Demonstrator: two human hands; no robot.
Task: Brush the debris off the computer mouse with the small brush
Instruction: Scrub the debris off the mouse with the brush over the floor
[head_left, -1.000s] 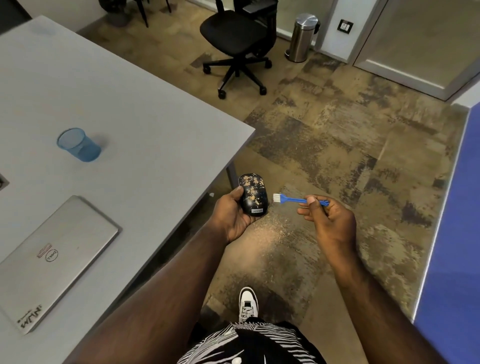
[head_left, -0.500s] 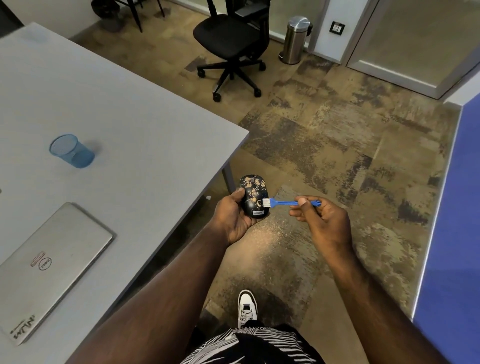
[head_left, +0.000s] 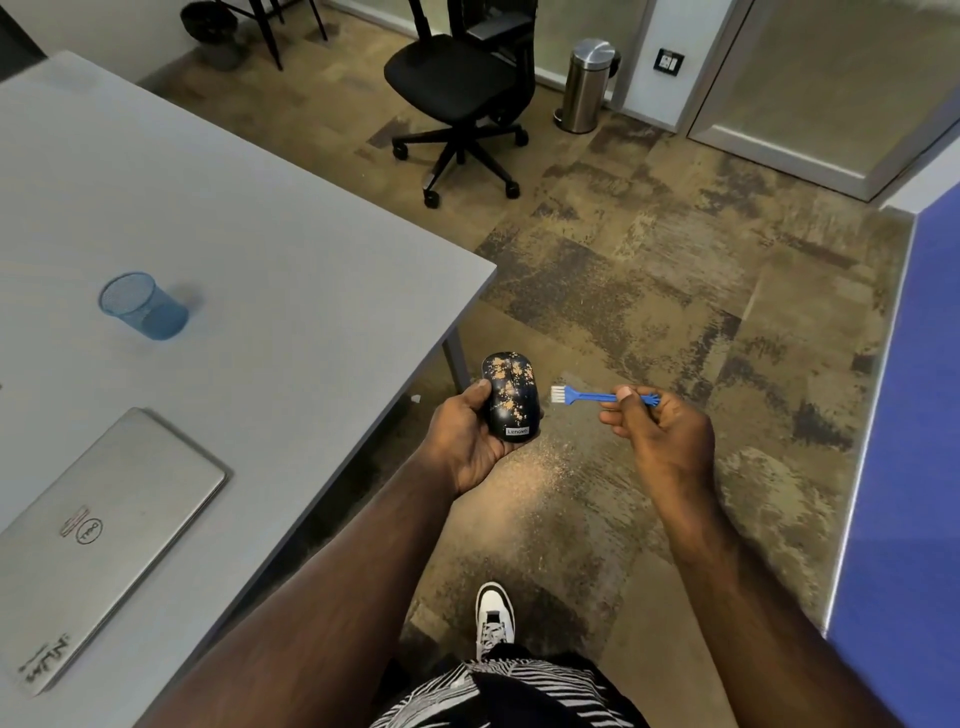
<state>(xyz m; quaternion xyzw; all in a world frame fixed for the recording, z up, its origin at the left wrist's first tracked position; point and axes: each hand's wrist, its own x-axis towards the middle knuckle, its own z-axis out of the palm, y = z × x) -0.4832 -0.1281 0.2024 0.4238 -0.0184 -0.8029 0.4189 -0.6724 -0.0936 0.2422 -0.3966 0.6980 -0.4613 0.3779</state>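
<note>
Brushing with the mouse (head_left: 509, 397) held out in the air past the table (head_left: 311, 249) edge, above the floor (head_left: 649, 312), carries the plainest risk: a stroke pressed too hard could lever the mouse out of the palm and drop it. It rests only in a loose cradle, thumb on its left side and fingers curled under, so a sideways push from the bristles would meet little resistance. Tan debris (head_left: 511, 375) is thick over the far half of the mouse and scattered toward the near end; a light pass may only smear it or drive it into the seam by the wheel, though that seam is too small to make out. Flicked grit would probably fall on the floor or the shoe (head_left: 495, 613) below.

The left hand (head_left: 467, 441) is partly closed around the mouse, which lies top up with its labelled end toward the person. The right hand (head_left: 660, 431) is closed in a pinch on the small brush (head_left: 602, 396), thumb and forefinger gripping the blue handle near its rear end, the other fingers folded in. The white bristle head points left and sits just beside the mouse's right edge, not touching it. A closed laptop (head_left: 104, 519) and a blue mesh cup (head_left: 143, 306) sit on the table, well apart from the hands.
</note>
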